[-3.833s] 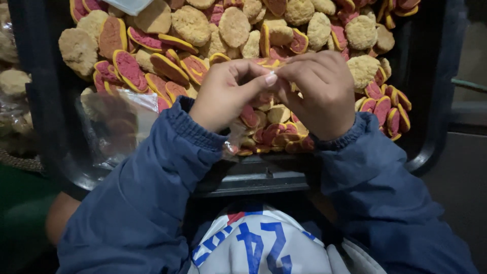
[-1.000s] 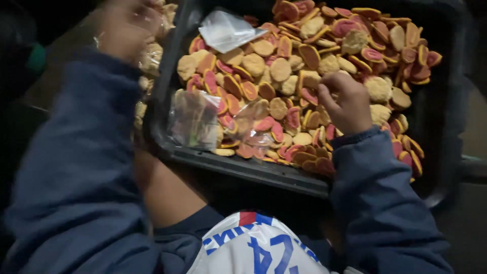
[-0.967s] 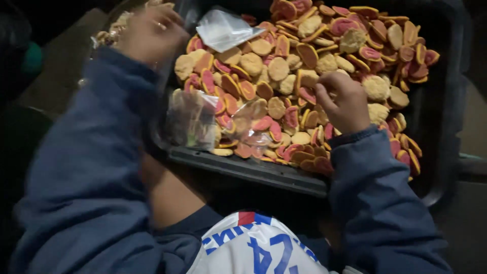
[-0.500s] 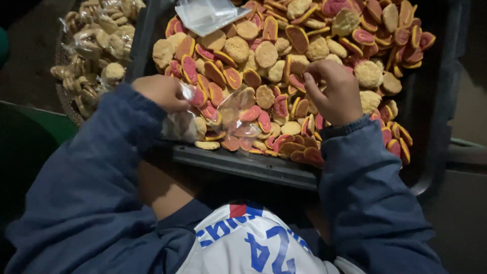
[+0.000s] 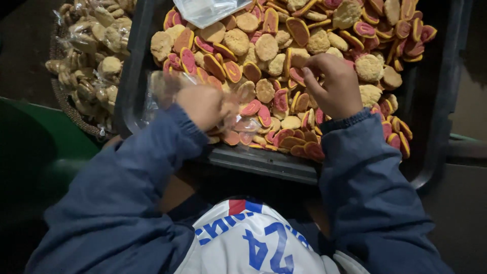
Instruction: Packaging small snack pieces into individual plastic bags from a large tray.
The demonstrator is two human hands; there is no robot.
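Observation:
A black tray (image 5: 441, 116) holds a heap of round tan biscuits and flat pink-and-orange biscuits (image 5: 269, 48). My left hand (image 5: 205, 106) is blurred at the tray's near left and grips a clear plastic bag (image 5: 160, 94) that lies over the biscuits. My right hand (image 5: 335, 83) rests on the heap in the middle, fingers pinched around biscuits. Both arms wear blue jacket sleeves.
A woven basket (image 5: 61, 96) at the left is filled with bagged biscuits (image 5: 94, 45). Another clear plastic bag (image 5: 210, 10) lies at the tray's far edge. A green surface (image 5: 40, 147) is at the near left. A white shirt with blue print (image 5: 253, 241) is below.
My left hand went out to the basket at the left, then came back to the tray and took hold of the clear bag. My right hand stayed on the biscuit heap.

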